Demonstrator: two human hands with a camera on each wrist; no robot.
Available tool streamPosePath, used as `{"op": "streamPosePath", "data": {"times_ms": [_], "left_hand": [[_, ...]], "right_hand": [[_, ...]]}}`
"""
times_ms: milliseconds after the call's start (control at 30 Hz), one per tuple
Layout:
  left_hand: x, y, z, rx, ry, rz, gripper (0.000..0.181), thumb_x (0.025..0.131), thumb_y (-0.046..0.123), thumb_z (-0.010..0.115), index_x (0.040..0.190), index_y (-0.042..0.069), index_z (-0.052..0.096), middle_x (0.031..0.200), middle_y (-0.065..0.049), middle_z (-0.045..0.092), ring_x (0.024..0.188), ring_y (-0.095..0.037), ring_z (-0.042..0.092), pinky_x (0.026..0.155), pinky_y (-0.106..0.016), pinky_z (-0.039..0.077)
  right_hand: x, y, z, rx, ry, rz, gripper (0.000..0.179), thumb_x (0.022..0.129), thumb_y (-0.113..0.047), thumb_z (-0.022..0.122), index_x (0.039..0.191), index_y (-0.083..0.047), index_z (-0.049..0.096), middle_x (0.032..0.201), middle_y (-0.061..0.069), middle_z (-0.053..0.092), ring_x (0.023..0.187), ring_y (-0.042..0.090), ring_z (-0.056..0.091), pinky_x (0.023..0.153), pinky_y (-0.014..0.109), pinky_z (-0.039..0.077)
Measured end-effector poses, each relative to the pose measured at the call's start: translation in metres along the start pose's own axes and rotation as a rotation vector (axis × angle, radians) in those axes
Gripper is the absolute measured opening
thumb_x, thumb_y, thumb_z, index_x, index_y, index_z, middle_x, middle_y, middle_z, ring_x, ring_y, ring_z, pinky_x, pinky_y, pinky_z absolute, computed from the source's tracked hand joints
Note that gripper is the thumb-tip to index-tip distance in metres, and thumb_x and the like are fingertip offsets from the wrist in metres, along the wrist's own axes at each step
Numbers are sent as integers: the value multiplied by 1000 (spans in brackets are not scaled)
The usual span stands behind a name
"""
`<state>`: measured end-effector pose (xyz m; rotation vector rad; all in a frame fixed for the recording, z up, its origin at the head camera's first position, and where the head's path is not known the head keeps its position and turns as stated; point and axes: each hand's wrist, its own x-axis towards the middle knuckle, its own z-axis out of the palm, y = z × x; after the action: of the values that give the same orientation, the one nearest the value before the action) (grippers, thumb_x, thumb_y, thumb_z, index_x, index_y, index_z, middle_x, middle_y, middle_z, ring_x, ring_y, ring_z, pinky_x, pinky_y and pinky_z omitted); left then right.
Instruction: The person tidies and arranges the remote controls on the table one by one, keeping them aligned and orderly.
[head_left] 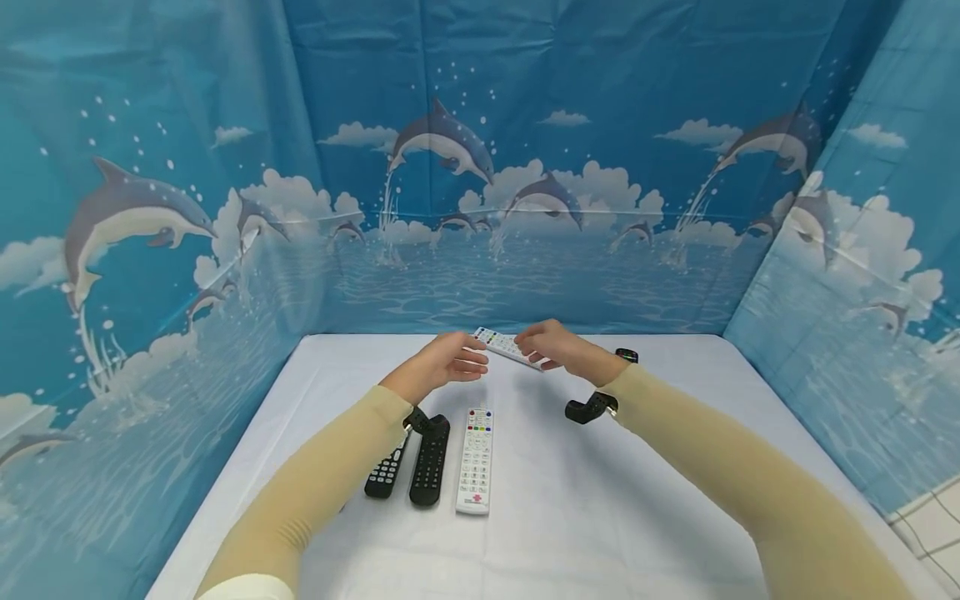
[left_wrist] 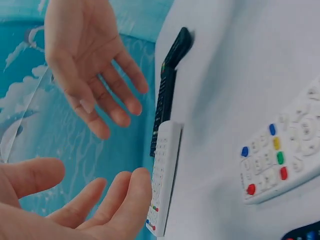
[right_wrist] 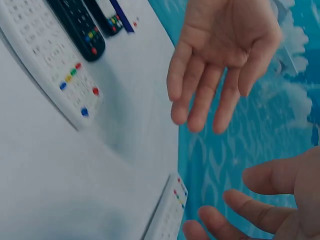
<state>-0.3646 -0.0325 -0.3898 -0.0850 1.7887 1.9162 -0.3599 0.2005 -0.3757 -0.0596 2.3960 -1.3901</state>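
Observation:
My left hand hovers over the far part of the white table, palm turned inward and fingers loosely bent, with nothing in it. Facing it across a gap, my right hand hangs with relaxed, slightly spread fingers, also holding nothing. Between and behind them a white remote control lies slanted near the table's back edge; the right fingers overlap its near end in the head view. The left wrist view shows both the left hand and the right hand apart from that white remote.
Nearer me lie another white remote, a black remote and a second black one partly under my left forearm. A dark remote shows behind my right wrist. Blue dolphin-print curtains enclose the table's back and sides.

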Motion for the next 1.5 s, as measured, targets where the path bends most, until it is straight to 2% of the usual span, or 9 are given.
{"op": "streamPosePath", "data": {"times_ms": [133, 200, 300, 400, 567, 733, 933, 1133, 1500], "left_hand": [[17, 2, -1, -138, 32, -17, 49, 98, 11, 58, 144, -2, 50, 138, -30, 53, 125, -43, 55, 104, -48, 48], [25, 1, -2, -200, 56, -22, 49, 98, 11, 57, 145, -2, 49, 141, -30, 50, 126, -44, 54, 105, -49, 47], [35, -2, -3, -276, 83, -15, 50, 98, 14, 56, 145, -2, 48, 147, -30, 44, 129, -45, 49, 106, -50, 45], [44, -5, -3, -336, 62, 1, 55, 100, 19, 55, 150, 0, 41, 153, -30, 35, 136, -47, 41, 110, -53, 40], [56, -10, -3, -487, 4, 5, 66, 103, 26, 54, 158, 5, 26, 161, -29, 17, 147, -48, 18, 117, -60, 25], [69, -19, -4, -606, -9, -14, 72, 103, 32, 53, 162, 11, 17, 163, -28, 10, 149, -48, 12, 117, -62, 21], [84, -31, 6, -649, 2, -38, 77, 103, 34, 52, 162, 10, 10, 161, -31, 12, 148, -47, 17, 117, -61, 22], [85, -33, 16, -645, 2, -40, 78, 103, 34, 53, 162, 7, 9, 161, -31, 13, 148, -46, 16, 118, -60, 21], [85, -38, 18, -630, -27, -36, 79, 105, 36, 49, 161, 1, 5, 161, -32, 14, 148, -46, 18, 119, -57, 21]], "right_hand": [[16, 14, -15, 10, 66, -6, 41, 103, -20, 54, 142, -5, 55, 102, 8, 57, 80, 21, 49, 72, 37, 45], [22, 20, -22, -33, 109, -24, 42, 103, -22, 55, 141, -5, 56, 104, 8, 57, 80, 22, 49, 71, 38, 44], [33, 28, -30, -159, 174, -67, 42, 102, -25, 57, 140, -6, 59, 128, 14, 58, 106, 31, 57, 84, 44, 51], [43, 33, -35, -238, 227, -89, 46, 100, -26, 58, 142, -6, 56, 151, 18, 44, 136, 40, 41, 103, 56, 44], [58, 38, -31, -262, 255, -84, 62, 100, -30, 56, 155, -7, 37, 160, 20, 28, 146, 43, 24, 111, 62, 33], [68, 50, -25, -282, 224, -83, 68, 104, -36, 49, 161, -9, 23, 164, 20, 19, 149, 42, 17, 115, 63, 25], [67, 69, -25, -247, 196, -66, 65, 106, -39, 44, 160, -8, 25, 163, 20, 23, 147, 42, 23, 115, 62, 27], [66, 77, -17, -310, 233, -124, 57, 107, -33, 44, 156, -4, 35, 152, 22, 43, 138, 41, 41, 111, 59, 35], [67, 76, 5, -345, 268, -167, 55, 105, -29, 51, 153, -3, 41, 150, 21, 46, 135, 40, 45, 108, 57, 40]]}}
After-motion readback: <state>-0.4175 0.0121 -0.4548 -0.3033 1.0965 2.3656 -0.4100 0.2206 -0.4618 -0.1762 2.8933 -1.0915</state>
